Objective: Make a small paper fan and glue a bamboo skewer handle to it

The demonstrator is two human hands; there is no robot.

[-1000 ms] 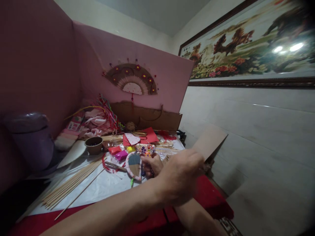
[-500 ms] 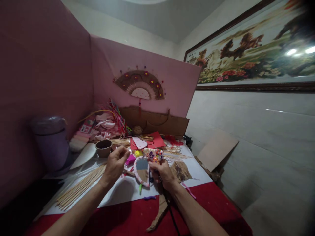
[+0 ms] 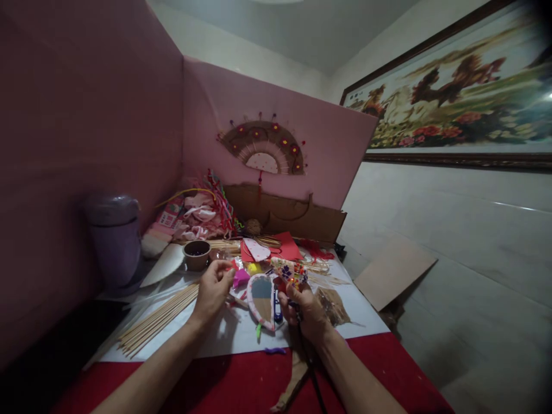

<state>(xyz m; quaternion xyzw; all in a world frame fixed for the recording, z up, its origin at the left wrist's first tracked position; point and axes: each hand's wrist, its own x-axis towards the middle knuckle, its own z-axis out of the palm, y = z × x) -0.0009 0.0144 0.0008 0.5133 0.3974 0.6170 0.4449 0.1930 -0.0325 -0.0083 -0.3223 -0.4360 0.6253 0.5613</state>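
Observation:
My right hand [image 3: 308,307] is closed around a flower-patterned piece [image 3: 288,271], white with purple and orange blossoms. A small orange glow shows by the thumb, and a black cord [image 3: 317,382] runs down from this hand; what it joins is hidden in the grip. My left hand [image 3: 214,291] is raised at the left, thumb and fingers pinched together. Whatever it may hold is too small to tell. Between the hands lies a half-oval cardboard piece [image 3: 263,307] with a pink-and-white padded rim and a grey-blue patch. A dark blue object [image 3: 278,310] lies beside it.
Thin wooden sticks [image 3: 157,319] lie at the left near a brown cup [image 3: 197,255]. A lidded bin [image 3: 114,241] stands farther left. Red paper [image 3: 288,247], coloured pipe cleaners [image 3: 222,198] and ribbon are at the back. A decorated fan [image 3: 263,144] hangs on the pink panel.
The view has shifted, so the scene sits farther right. The patterned piece has tilted in my right hand, exposing something red beneath. My left hand stays pinched.

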